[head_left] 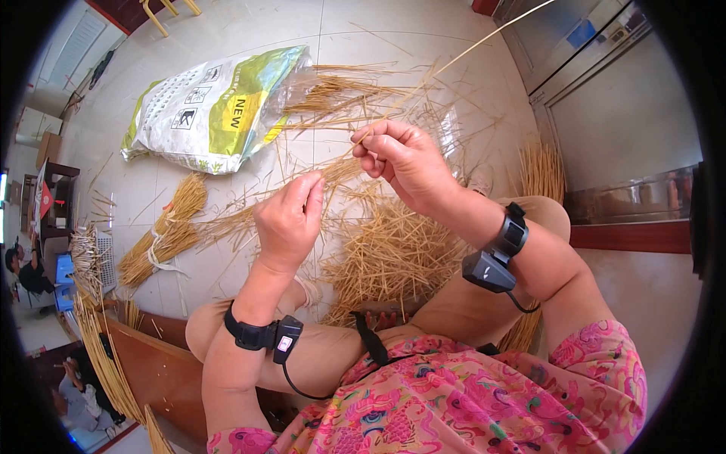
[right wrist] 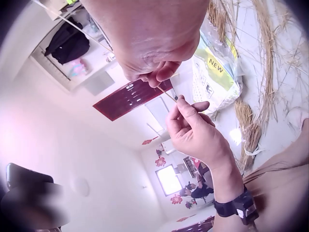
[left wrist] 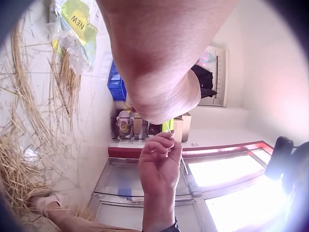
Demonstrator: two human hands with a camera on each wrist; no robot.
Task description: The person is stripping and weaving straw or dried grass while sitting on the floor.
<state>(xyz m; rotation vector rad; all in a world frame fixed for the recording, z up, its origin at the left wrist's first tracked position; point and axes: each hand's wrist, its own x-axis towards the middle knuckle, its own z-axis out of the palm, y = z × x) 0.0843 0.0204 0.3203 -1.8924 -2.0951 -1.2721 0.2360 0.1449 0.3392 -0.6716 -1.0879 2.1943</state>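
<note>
A long, thin straw stalk [head_left: 484, 41] slants up and away past my right hand [head_left: 408, 163], which pinches it between thumb and fingers. My left hand [head_left: 291, 223] is lower and to the left, thumb pressed on curled fingers. In the right wrist view, a short length of the stalk [right wrist: 167, 94] spans from the right fingers to the left hand's [right wrist: 200, 137] pinching fingertips. Below both hands, a heap of loose straw [head_left: 393, 257] lies on the floor between the feet.
A white and green plastic bag [head_left: 204, 110] with straw [head_left: 333, 94] at its mouth lies on the tiled floor. A tied straw bundle [head_left: 166, 231] is at the left. Metal cabinet doors [head_left: 620, 113] stand at the right, with more straw [head_left: 541, 170] against them.
</note>
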